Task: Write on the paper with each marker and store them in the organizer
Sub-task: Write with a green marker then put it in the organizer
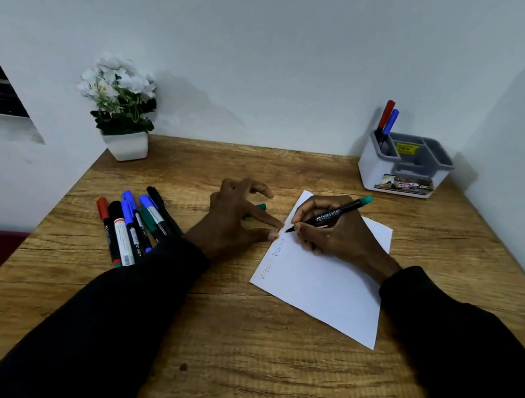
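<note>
Your right hand (pixel 333 233) grips a black felt-tip marker with a teal end (pixel 328 215), its tip on the white paper sheet (pixel 323 286) at centre, ready for a third word. Your left hand (pixel 240 217), fingers spread and holding nothing, pins the sheet's edge. Unused markers (pixel 133 226) wait at 9 o'clock on the wooden counter (pixel 239 348); the grey-and-white organizer (pixel 404 166) sits at 2 o'clock against white walls.

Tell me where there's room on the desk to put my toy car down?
The near desk between the two sleeves is bare. So is the stretch between the flower pot and the organizer. It's crowded at the left, where the markers lie, and in the middle, where the left hand pins the paper and the right hand writes.
</note>
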